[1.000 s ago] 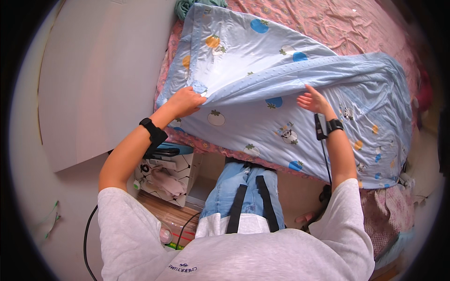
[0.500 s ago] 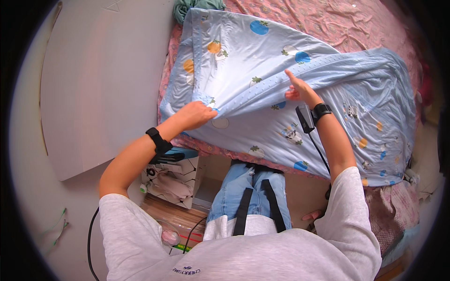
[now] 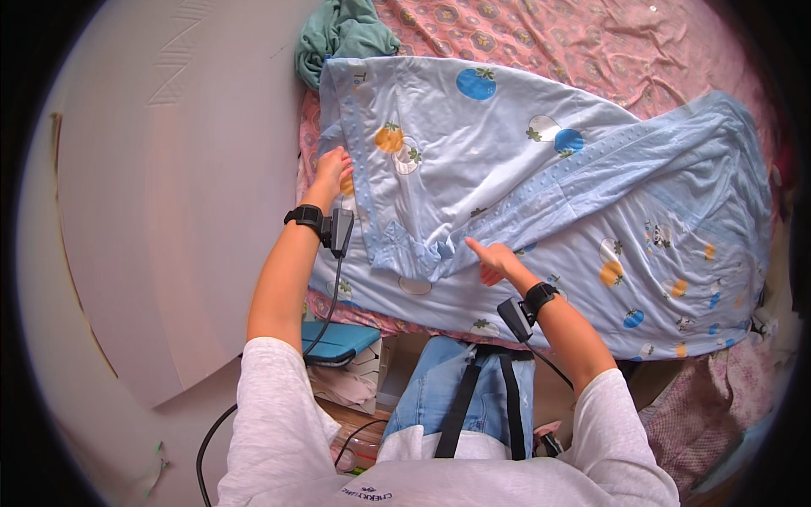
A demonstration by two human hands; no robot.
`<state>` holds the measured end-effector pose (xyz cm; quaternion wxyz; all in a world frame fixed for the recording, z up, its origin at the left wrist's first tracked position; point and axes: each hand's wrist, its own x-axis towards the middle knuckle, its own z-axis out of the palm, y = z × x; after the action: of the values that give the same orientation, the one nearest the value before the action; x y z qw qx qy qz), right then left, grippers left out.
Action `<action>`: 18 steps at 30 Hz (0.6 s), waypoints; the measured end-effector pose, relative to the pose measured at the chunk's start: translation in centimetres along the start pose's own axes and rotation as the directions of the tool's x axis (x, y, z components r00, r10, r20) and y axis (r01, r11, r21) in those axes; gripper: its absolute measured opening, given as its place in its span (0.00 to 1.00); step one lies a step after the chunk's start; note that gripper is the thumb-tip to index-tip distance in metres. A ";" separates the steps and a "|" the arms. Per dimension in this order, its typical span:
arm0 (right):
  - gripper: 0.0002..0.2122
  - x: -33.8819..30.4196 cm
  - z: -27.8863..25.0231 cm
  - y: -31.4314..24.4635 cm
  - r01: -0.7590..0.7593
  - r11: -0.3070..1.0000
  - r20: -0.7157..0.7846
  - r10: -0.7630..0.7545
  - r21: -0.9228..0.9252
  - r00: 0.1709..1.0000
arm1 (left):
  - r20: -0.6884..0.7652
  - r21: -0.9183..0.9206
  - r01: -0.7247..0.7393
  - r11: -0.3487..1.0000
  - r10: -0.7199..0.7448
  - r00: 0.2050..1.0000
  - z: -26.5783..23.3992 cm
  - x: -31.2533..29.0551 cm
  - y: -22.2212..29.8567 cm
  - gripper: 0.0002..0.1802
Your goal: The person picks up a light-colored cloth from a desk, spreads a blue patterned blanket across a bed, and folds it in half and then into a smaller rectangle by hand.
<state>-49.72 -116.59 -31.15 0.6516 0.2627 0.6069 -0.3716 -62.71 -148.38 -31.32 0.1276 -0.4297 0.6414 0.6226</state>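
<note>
A light blue blanket (image 3: 431, 160) printed with blue, orange and white fruit lies in folds on the bed. Its dotted blue border strip (image 3: 541, 190) runs diagonally across it, turned back on itself. At the blanket's left edge, my left hand (image 3: 334, 169) is closed with its fingers curled at the fabric; the fingertips are partly hidden. My right hand (image 3: 497, 260) hovers over or rests lightly on the blanket, just below the border strip. One of its digits stretches out to the left and the others bend loosely, holding nothing.
Pink patterned sheet (image 3: 498, 34) covers the bed beneath. A green cloth bundle (image 3: 346, 38) sits at the far left corner, beside a pale wall panel (image 3: 169, 211). Below the bed edge are a blue case (image 3: 342, 342) and a pink knitted cloth (image 3: 693, 397). Cables hang from both wrist devices.
My left hand has let go of the blanket's turned corner and moved up and left to its left edge. My right hand has come down and left. The fold now lies lower.
</note>
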 end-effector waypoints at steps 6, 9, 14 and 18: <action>0.27 0.0 3.4 -2.4 0.244 0.720 -0.250 -0.506 -0.650 0.826 | 0.223 -0.257 0.263 0.930 -0.208 0.952 1.8 3.2 0.5 0.23; 0.27 -0.4 6.2 -3.4 0.459 0.534 -0.247 -0.799 -0.710 0.548 | 0.331 -0.111 0.278 0.954 -0.228 0.916 1.9 4.1 1.2 0.21; 0.33 -1.5 8.8 -5.3 0.442 0.288 -0.159 -0.938 -0.849 0.307 | 0.541 0.024 0.284 0.959 -0.251 0.803 3.2 4.3 2.7 0.17; 0.20 3.1 8.5 -4.3 0.409 0.223 -0.022 -0.897 -0.885 0.441 | 0.482 -0.148 0.249 0.957 -0.150 0.863 2.9 5.2 4.6 0.19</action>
<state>-48.13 -126.40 -32.71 0.2524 -0.2583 0.9049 -0.2255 -70.18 -148.47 -32.35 0.2966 -0.3428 0.4761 0.7535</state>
